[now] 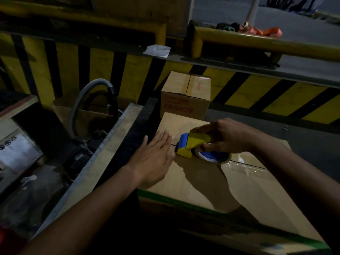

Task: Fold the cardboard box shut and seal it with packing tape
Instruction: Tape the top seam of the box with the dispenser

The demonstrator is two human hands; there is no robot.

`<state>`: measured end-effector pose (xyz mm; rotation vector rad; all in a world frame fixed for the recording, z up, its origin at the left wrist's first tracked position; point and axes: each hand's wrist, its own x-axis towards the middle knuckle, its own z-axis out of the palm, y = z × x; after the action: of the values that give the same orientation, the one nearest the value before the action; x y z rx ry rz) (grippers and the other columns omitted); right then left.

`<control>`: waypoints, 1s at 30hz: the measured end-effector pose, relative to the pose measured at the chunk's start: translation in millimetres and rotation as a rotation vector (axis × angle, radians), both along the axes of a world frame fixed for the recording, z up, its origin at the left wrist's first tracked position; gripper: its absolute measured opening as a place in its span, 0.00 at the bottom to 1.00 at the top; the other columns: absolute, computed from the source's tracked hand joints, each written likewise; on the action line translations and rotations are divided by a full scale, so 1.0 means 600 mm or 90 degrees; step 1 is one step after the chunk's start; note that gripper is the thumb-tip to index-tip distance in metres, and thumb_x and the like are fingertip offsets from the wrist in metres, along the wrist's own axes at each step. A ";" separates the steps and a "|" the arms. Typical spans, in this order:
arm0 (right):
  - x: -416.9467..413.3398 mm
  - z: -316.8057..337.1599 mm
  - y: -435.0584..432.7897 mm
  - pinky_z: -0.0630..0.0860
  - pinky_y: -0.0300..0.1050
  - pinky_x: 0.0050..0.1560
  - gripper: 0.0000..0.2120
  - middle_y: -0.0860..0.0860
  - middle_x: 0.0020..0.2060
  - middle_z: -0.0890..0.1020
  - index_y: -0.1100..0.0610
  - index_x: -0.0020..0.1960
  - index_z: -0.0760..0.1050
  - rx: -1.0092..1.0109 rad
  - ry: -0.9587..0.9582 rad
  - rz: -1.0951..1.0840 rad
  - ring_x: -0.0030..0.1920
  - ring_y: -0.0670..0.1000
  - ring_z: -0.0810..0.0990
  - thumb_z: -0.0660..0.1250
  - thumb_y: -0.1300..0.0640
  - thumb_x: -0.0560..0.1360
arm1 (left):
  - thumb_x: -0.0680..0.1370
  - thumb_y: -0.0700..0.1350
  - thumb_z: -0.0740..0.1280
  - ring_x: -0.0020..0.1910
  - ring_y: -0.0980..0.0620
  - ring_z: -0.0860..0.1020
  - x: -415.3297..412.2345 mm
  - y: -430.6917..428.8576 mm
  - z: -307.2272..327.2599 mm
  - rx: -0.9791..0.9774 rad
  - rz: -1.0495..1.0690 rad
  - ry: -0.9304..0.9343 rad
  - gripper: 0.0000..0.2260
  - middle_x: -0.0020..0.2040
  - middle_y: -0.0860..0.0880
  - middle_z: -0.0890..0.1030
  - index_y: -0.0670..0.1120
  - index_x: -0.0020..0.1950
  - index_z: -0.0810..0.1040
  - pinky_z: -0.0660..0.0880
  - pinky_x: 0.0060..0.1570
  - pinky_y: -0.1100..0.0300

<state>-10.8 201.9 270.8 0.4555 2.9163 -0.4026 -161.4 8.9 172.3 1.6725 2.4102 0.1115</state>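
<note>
A large brown cardboard box (198,183) lies in front of me with its top flaps folded shut. Clear tape (244,165) covers the right part of the centre seam. My right hand (224,135) grips a yellow and blue tape dispenser (193,145) that sits on the seam near the box's left end. Its tape roll (214,157) rests against the box top. My left hand (156,155) lies flat on the left end of the box, fingers straight, just beside the dispenser's nose.
A smaller sealed box (185,96) with red print stands just behind the large one. A grey hose (92,94) loops in a bin at the left. A yellow and black striped barrier (257,89) runs across the back, with a white paper (157,50) on its ledge.
</note>
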 end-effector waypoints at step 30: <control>0.050 0.023 0.021 0.72 0.37 0.51 0.28 0.47 0.60 0.78 0.45 0.75 0.63 0.024 -0.089 -0.023 0.50 0.44 0.75 0.65 0.42 0.77 | 0.84 0.49 0.51 0.81 0.47 0.45 0.040 0.023 0.033 -0.025 -0.013 0.076 0.27 0.82 0.44 0.48 0.44 0.82 0.49 0.46 0.78 0.42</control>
<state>19.2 214.6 284.8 0.5194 2.7881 -0.3081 -137.4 22.6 192.3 1.7314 2.4623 -0.0389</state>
